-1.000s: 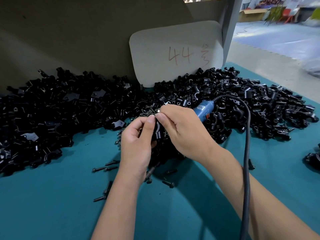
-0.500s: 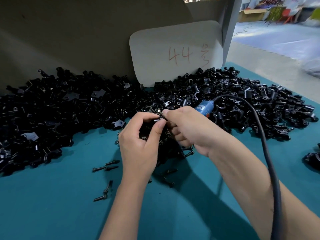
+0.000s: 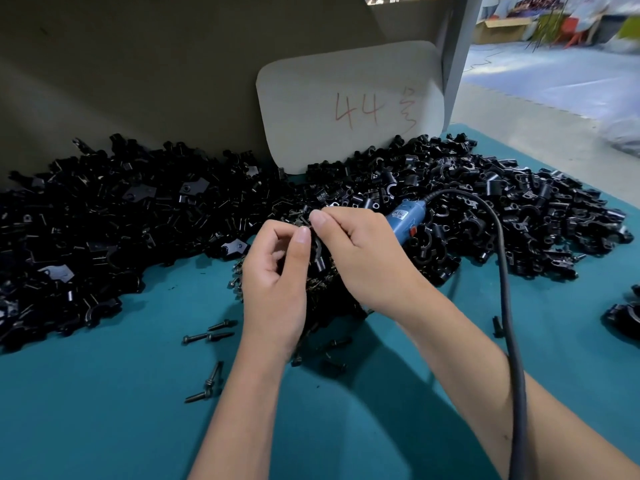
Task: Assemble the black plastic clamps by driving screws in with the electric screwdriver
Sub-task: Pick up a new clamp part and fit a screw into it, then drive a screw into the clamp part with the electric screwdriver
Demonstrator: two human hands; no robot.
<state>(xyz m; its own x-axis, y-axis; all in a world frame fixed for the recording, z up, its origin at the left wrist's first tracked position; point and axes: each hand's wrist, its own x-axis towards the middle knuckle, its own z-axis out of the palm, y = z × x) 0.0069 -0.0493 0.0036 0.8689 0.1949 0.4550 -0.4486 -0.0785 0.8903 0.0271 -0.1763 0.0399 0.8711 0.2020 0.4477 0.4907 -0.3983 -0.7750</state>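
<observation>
At frame centre, my left hand [image 3: 273,271] and right hand [image 3: 360,251] pinch a black clamp [image 3: 319,252], probably seating a screw; the right also grips the blue screwdriver [image 3: 405,220].

Black clamp [image 3: 319,255] upright between both hands; blue screwdriver [image 3: 405,220] tilted behind.
</observation>
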